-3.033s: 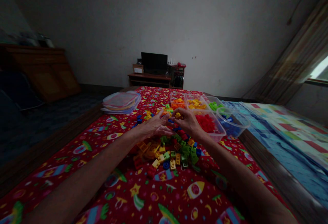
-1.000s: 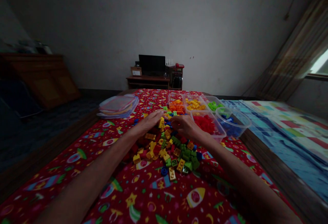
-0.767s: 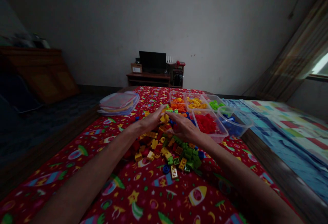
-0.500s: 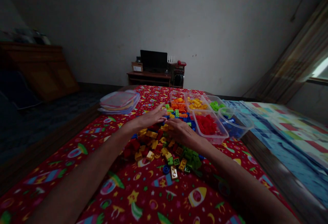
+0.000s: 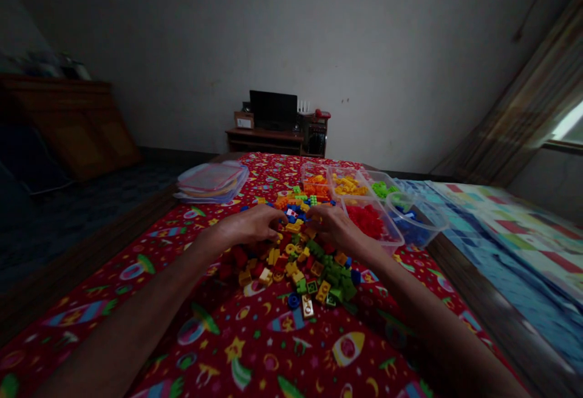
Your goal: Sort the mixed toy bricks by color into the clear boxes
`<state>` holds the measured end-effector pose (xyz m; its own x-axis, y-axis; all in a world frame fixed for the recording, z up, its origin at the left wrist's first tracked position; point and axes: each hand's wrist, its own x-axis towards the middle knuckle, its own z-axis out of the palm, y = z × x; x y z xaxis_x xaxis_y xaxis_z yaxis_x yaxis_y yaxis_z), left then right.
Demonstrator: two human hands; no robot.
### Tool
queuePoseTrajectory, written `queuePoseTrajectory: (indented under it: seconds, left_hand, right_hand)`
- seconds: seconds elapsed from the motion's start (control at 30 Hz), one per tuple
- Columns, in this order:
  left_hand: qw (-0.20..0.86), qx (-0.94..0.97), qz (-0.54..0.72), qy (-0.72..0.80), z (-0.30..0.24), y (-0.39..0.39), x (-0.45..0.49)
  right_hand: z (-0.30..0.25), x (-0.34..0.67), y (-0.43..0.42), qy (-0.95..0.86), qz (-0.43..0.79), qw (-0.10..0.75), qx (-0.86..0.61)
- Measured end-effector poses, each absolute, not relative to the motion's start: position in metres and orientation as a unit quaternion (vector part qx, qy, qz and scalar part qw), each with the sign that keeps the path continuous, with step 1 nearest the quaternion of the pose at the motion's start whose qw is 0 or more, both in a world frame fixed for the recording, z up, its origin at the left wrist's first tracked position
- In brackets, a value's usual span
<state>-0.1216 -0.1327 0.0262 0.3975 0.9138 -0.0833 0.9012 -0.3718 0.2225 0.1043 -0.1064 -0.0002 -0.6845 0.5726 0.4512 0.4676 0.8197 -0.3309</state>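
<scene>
While left hand [image 5: 249, 228] and right hand [image 5: 333, 229] curl over the bricks [image 5: 298, 264], any grip seems unclear.

Red patterned bedsheet [image 5: 282, 349] carries brick pile [image 5: 296, 258], clear tubs [image 5: 364, 203], lid stack [image 5: 212, 179].

Right hand [image 5: 334, 228] contents unclear, perhaps bricks [image 5: 296, 261]

**Bright bricks [image 5: 296, 264] on a red cloth [image 5: 282, 349]**

The cloth is red, printed with rockets, stars and planets in yellow, green, blue and white. The heaped bricks are yellow, red, green, orange and blue. The clear tubs [image 5: 388, 243] hold one colour each: orange, yellow, green, red, blue. The quilt [image 5: 478, 258] is blue-patterned. The screen [image 5: 273, 109] is black.
</scene>
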Motion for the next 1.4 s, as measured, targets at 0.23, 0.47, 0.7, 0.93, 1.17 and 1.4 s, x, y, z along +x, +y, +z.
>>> queuePoseTrajectory:
  seconds: [0.23,0.47,0.7,0.93,1.17,1.4]
  left_hand:
    - [0.093,0.853,0.141,0.494,0.008,-0.126,-0.121]
    - [0.093,0.841,0.225,0.483,-0.010,-0.114,-0.117]
    - [0.423,0.669,0.360,0.494,0.004,-0.124,-0.109]
    - [0.517,0.596,0.403,0.463,-0.005,-0.128,-0.096]
    - [0.464,0.620,0.397,0.492,-0.010,-0.129,-0.086]
    - [0.517,0.582,0.412,0.475,-0.004,-0.131,-0.087]
  right_hand:
    - [0.011,0.105,-0.112,-0.906,0.064,0.253,-0.334]
    - [0.008,0.101,-0.112,-0.910,0.065,0.259,-0.317]
    - [0.005,0.102,-0.110,-0.905,0.086,0.328,-0.256]
    - [0.003,0.098,-0.106,-0.911,0.159,0.287,-0.249]
    - [-0.004,0.091,-0.113,-0.922,0.148,0.265,-0.242]
    - [0.007,0.099,-0.113,-0.903,0.113,0.293,-0.292]
